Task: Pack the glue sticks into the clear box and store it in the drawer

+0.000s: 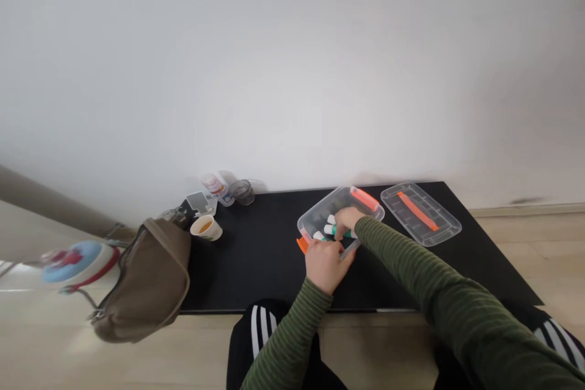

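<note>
plastic box (pixel 340 213) on table (pixel 256 268) | lid (pixel 420 214) right of box | paper cup (pixel 205 228) left of box

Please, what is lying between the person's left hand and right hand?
In the head view, a white-capped green marker lies between the left hand and the right hand, inside a clear plastic box.

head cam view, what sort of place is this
Probably a room at home or a small informal workspace: a black table stands against a plain white wall, with a white cup on it and a brown bag beside it on the pale floor.
</note>
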Demonstrator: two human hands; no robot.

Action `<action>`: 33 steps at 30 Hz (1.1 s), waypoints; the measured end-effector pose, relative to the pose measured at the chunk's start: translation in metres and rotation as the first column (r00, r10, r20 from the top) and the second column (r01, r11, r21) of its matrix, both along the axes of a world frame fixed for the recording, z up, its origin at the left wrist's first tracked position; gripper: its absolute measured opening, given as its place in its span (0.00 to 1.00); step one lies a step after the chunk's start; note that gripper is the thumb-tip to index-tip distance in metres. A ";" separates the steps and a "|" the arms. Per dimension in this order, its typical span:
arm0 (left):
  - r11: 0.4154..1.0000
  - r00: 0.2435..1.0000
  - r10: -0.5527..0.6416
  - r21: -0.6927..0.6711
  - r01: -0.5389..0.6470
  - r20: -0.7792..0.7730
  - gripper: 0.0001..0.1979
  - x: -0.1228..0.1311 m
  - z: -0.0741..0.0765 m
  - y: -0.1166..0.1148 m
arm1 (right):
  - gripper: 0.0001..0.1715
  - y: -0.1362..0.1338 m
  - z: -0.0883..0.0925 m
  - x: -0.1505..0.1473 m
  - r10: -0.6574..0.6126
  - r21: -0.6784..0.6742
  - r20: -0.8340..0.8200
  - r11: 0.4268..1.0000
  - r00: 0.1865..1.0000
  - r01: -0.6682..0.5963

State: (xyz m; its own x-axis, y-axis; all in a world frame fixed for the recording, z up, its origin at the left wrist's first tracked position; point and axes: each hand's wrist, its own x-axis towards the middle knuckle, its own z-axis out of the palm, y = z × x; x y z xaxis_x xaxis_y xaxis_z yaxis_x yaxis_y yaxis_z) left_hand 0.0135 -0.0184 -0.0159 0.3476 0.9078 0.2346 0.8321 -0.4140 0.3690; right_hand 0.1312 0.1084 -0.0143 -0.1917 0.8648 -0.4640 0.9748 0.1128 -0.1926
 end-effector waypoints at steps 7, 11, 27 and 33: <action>0.991 0.963 0.129 -0.055 -0.119 0.235 0.14 -0.021 0.013 0.005 | 0.30 -0.049 0.037 0.044 0.130 0.571 -0.210 0.821 0.969 0.013; 0.997 0.857 -0.069 0.018 0.069 0.510 0.23 -0.013 0.013 -0.009 | 0.22 -0.103 0.030 0.075 0.396 0.838 -0.103 0.529 0.912 -0.135; 0.976 0.963 0.052 -0.218 0.007 0.266 0.15 0.049 -0.024 -0.033 | 0.21 -0.160 -0.037 0.172 -0.224 0.487 -0.148 0.831 0.963 0.268; 0.962 0.936 -0.215 -0.227 0.154 -0.279 0.19 0.080 -0.056 -0.007 | 0.28 -0.141 -0.053 0.170 -0.492 0.250 -0.160 0.819 0.856 0.517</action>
State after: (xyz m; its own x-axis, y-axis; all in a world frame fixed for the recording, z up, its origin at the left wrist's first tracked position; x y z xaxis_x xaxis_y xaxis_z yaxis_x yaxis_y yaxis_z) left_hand 0.0936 -0.0253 -0.0716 0.5391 0.8381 -0.0837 0.8321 -0.5147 0.2065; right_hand 0.3009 -0.0326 -0.0676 0.2793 0.9400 -0.1961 0.8911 -0.3298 -0.3117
